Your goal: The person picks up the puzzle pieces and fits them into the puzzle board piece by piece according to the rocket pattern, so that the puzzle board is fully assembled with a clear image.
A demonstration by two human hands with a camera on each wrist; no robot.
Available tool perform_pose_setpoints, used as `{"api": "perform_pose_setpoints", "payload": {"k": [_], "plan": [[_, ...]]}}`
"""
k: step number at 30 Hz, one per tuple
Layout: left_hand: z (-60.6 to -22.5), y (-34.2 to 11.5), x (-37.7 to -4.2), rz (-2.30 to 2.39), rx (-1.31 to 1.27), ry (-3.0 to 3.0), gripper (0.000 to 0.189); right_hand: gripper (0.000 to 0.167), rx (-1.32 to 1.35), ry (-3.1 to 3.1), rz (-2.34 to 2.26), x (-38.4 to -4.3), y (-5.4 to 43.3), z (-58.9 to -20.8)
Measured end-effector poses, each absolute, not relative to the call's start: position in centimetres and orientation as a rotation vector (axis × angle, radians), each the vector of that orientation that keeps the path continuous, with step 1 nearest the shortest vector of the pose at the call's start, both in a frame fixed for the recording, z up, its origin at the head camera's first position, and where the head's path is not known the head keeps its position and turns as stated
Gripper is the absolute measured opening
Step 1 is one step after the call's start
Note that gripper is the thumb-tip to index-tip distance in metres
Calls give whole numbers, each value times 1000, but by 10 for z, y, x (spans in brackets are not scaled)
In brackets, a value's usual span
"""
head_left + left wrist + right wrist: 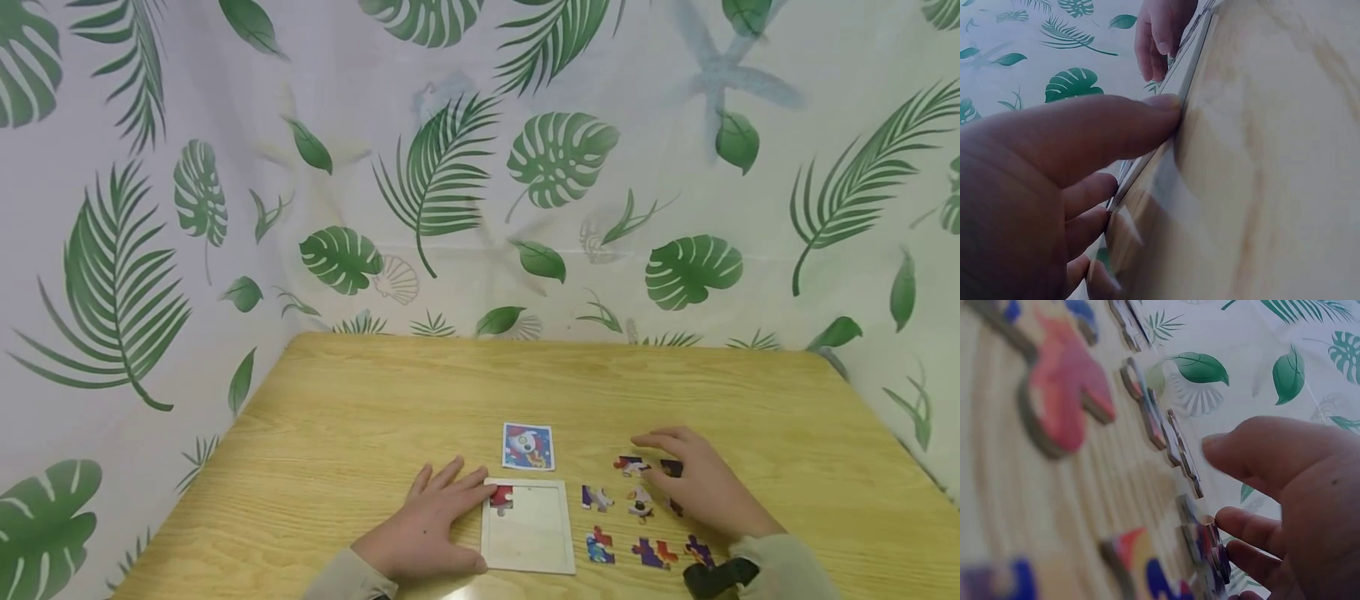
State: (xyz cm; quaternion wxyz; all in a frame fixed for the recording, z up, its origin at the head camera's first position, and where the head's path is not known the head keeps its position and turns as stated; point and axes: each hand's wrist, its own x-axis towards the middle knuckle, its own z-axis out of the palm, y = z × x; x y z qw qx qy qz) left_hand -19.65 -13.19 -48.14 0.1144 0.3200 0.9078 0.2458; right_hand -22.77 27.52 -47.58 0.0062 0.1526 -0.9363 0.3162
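Note:
A square white puzzle tray (pixel 536 533) lies on the table with one red piece (pixel 502 497) in its upper left corner. My left hand (pixel 431 525) rests at the tray's left side, fingers spread, the index fingertip by the red piece. In the left wrist view its thumb (pixel 1135 128) touches the tray's edge. To the right, my right hand (pixel 701 483) hovers over loose jigsaw pieces, thumb and fingers apart. Its thumb is near a red and white piece (pixel 630 465); a dark piece (pixel 672 468) is partly under the hand. Whether its fingertips touch a piece, I cannot tell.
A small picture card (pixel 528 447) with a rocket-like design lies behind the tray. Several more loose pieces, such as a purple and orange one (pixel 654 552), lie right of the tray. A leaf-patterned curtain (pixel 525 208) hangs behind the wooden table (pixel 360 417).

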Motion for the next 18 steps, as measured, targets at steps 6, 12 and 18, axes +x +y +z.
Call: {"api": "perform_pose_setpoints", "payload": {"k": [6, 12, 18], "plan": [[-480, -133, -195, 707, 934, 2662, 90, 38, 530, -2931, 996, -230, 279, -485], [-480, -133, -194, 717, 941, 2662, 90, 30, 511, -2968, 918, -230, 278, -485], [-481, -134, -195, 723, 957, 2649, 89, 29, 480, -2979, 913, -229, 277, -483]]}}
